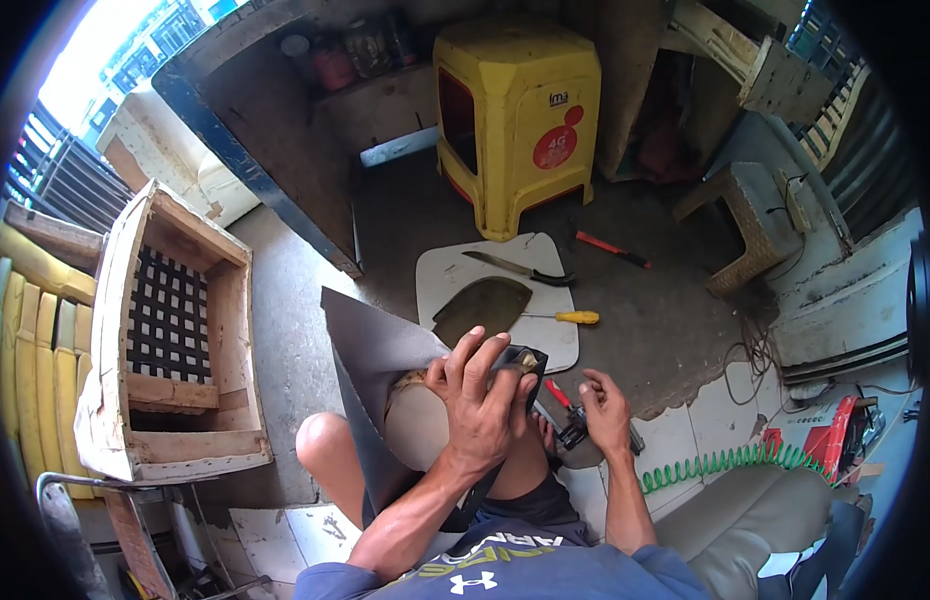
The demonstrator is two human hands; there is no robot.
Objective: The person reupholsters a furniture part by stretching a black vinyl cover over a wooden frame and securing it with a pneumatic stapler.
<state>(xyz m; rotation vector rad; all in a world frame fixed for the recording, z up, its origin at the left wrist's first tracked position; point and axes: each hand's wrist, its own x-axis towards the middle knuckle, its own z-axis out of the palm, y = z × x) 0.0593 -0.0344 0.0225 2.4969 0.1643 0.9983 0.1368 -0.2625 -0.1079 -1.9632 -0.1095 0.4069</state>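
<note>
While the left hand (pixel 480 405) clasped the grey sheet (pixel 375 345) and pale round piece (pixel 415 428) over the lap, the right hand (pixel 605 412) curved beside a black tool (pixel 574 430); I could not tell whether it gripped that. Beyond, a knife (pixel 515 267) lay on a white board (pixel 440 268).

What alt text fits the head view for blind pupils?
A person's left hand holds a pale rounded piece against grey sheeting; the right hand is at a dark tool. Ahead, a knife and yellow-handled tool lie on a white board near a yellow stool.
</note>
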